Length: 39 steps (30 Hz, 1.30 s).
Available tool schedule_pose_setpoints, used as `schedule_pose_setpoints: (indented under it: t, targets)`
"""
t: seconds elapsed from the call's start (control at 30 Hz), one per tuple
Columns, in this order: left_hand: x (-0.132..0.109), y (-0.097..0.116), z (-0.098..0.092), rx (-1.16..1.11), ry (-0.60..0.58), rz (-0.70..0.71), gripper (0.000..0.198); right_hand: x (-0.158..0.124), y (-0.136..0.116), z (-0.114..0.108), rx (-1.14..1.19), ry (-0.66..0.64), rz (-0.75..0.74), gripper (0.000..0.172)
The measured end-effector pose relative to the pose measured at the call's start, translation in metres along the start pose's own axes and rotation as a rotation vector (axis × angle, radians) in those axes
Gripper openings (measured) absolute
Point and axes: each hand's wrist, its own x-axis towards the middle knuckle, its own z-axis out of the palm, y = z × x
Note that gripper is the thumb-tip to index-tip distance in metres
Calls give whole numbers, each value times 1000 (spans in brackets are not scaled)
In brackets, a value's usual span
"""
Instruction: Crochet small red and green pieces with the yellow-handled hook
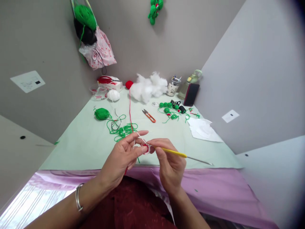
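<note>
Near the table's front edge, my left hand [124, 154] pinches a small red and white crochet piece [146, 149], with white yarn [141, 137] looped over its raised index finger. My right hand [170, 162] grips a yellow-handled crochet hook [175, 152], whose tip meets the piece; its other metal end points right. A red strand [130, 111] runs from a red yarn ball [129, 84] at the back down to my left hand. Loose green yarn [122, 131] lies just beyond my left hand.
Orange snips [149, 116] lie mid-table. Behind are white stuffing [149, 88], a white yarn ball [113, 95], a pen cup [172, 87], a phone [191, 94] and a bottle [184, 89]. Green crocheted balls [167, 110] and white paper [202, 129] lie right, a green yarn ball [101, 114] left.
</note>
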Motion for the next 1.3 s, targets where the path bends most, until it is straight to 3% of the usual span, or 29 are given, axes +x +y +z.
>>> schedule_pose_setpoints:
  t: [0.1, 0.17, 0.3, 0.37, 0.43, 0.53, 0.63, 0.7, 0.8, 1.03, 1.1, 1.17, 1.27, 1.3]
  targets:
    - [3, -2, -2, -54, -27, -51, 50, -8, 3, -2, -254, -33, -212, 37]
    - [5, -1, -6, -129, -57, -126, 47, -9, 4, -4, -306, -28, -259, 37]
    - [8, 3, -10, -186, -27, -132, 37, -1, 3, -5, 23, 106, 66, 21]
    - [7, 2, -9, -104, -10, -76, 31, 4, 3, -4, 200, 102, 204, 20]
    - [5, 0, -7, 13, -6, -4, 24, 6, 2, -1, 225, 40, 246, 19]
    - [4, -1, -7, 77, -10, 77, 19, 10, -1, 1, 74, -42, 176, 17]
    - [7, 5, -12, -50, -18, 34, 24, 17, -2, 0, 93, -127, 152, 12]
    - [11, 12, -17, -151, 0, 8, 24, 24, -1, -2, 154, -174, 197, 18]
    - [18, 21, -22, -269, 43, 49, 24, 35, 2, -1, 150, -212, 207, 15]
    - [40, 15, -25, -412, -8, 32, 14, 57, 8, 20, -96, -325, -69, 20]
    - [49, 10, -29, -458, -10, 34, 7, 64, 9, 21, -207, -333, -162, 13]
    - [61, 9, -33, -494, 18, 30, 11, 74, 11, 18, -257, -380, -208, 20]
    - [81, 15, -40, -512, 48, 42, 20, 98, 25, 7, -282, -517, -85, 20]
    - [88, 18, -42, -515, 54, 48, 22, 107, 34, 4, -413, -537, 9, 22]
